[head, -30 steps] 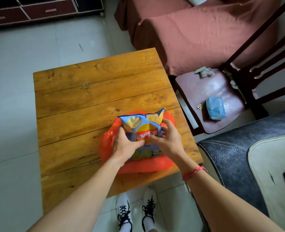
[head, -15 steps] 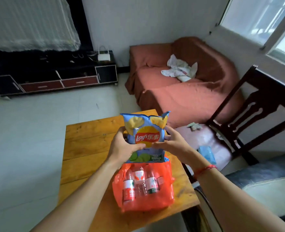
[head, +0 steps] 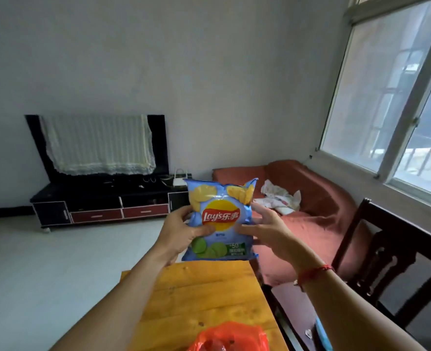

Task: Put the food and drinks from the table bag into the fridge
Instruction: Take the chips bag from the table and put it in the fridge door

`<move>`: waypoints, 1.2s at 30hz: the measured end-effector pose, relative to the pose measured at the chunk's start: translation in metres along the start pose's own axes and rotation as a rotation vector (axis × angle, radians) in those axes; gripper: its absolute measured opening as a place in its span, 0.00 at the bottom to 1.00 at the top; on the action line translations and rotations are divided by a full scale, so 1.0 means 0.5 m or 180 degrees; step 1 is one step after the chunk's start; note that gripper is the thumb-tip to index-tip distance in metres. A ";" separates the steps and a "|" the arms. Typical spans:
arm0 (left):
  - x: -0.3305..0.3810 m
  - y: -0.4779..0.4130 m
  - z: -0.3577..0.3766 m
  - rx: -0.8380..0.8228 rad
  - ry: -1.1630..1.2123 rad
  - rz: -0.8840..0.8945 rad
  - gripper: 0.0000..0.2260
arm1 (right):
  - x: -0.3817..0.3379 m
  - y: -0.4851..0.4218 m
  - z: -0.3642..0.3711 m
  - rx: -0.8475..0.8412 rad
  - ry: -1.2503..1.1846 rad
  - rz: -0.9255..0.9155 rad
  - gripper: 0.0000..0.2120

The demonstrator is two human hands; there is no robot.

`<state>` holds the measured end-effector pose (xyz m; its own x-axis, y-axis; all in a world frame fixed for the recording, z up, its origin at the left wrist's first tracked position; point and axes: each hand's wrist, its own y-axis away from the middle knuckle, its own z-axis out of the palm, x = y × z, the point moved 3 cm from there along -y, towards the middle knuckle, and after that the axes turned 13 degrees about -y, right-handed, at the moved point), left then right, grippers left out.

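A blue bag of Lay's chips (head: pixel 220 219) is held upright in the air above the far end of the wooden table (head: pixel 204 295). My left hand (head: pixel 181 233) grips its left edge, thumb across the front. My right hand (head: pixel 265 230) lies against its right edge with the fingers spread, thumb on the front. The orange plastic bag (head: pixel 230 336) sits on the table's near end at the bottom of the view; its contents are mostly cut off. No fridge is in view.
A dark TV stand (head: pixel 108 206) with a cloth-covered screen (head: pixel 99 145) stands against the far wall. A red-covered sofa (head: pixel 308 214) runs under the window (head: pixel 396 110). A dark wooden chair (head: pixel 391 257) stands right of the table. Pale tiled floor (head: pixel 52 269) lies to the left.
Both hands have lifted the chips bag out of the orange bag and raised it above the table. The view has tilted up from the tabletop to the room.
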<state>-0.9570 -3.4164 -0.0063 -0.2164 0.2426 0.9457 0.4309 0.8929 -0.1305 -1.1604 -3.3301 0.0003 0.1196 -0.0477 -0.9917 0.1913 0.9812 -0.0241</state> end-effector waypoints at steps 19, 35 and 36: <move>0.119 0.071 -0.139 0.0593 -0.0042 0.0362 0.24 | -0.135 -0.017 0.133 -0.0546 -0.0067 -0.0441 0.17; 0.074 0.359 -0.500 0.1723 -0.0385 0.0186 0.23 | -0.096 0.001 0.578 -0.1759 -0.0214 -0.0369 0.20; 0.070 0.387 -0.526 0.1806 -0.0429 0.0149 0.23 | -0.089 0.009 0.616 -0.1853 -0.0197 -0.0367 0.20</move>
<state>-0.6507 -3.3352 0.0797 -0.3341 0.2997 0.8936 -0.0860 0.9344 -0.3456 -0.8646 -3.3810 0.0833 0.1897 -0.1538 -0.9697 -0.3571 0.9092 -0.2140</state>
